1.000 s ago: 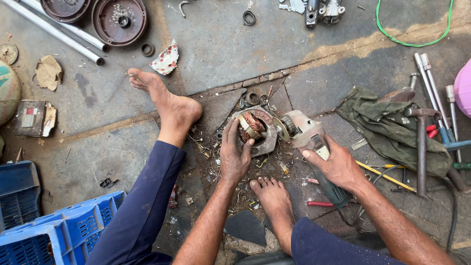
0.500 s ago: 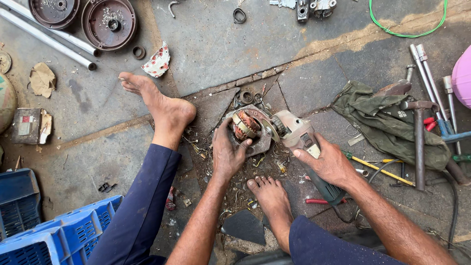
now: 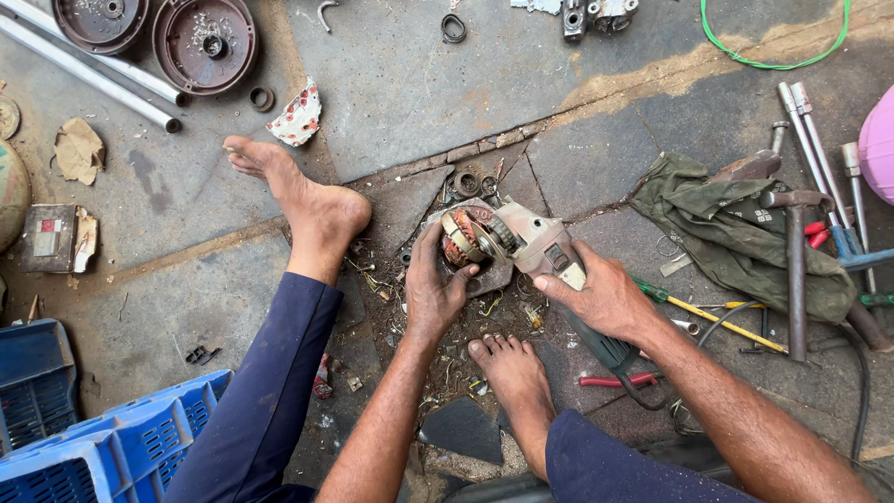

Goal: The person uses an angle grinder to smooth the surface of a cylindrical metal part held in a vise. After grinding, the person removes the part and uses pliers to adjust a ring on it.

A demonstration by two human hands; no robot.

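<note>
- a cracked stone floor [image 3: 438, 84], dusty and strewn with metal scraps, serves as the work place; the person sits on it with bare feet out in front.
- the left hand [image 3: 433, 289] is curled around the lower edge of a motor core [image 3: 468, 237] with copper-coloured windings, fingers closed on it.
- the right hand [image 3: 596, 293] lies over the grey body of a grinder [image 3: 540, 247], gripping it just at 3 o'clock of the core; the green handle end runs off toward 5 o'clock under the wrist.
- as far as can be judged, the tool is already opened up: the core sits exposed at the head end, touching the casing, but whether it is fully free of it cannot be told.
- small rings [image 3: 466, 182] and bits lie loose at 12 o'clock of the core, which suggests parts already taken off.
- a hammer [image 3: 794, 251] and a green cloth [image 3: 726, 233] lie at 3 o'clock, well apart from the hands, with a yellow-handled screwdriver [image 3: 717, 321] near the right wrist.
- two round metal covers [image 3: 205, 42] rest at 10 o'clock, and blue crates [image 3: 121, 447] at 8 o'clock.
</note>
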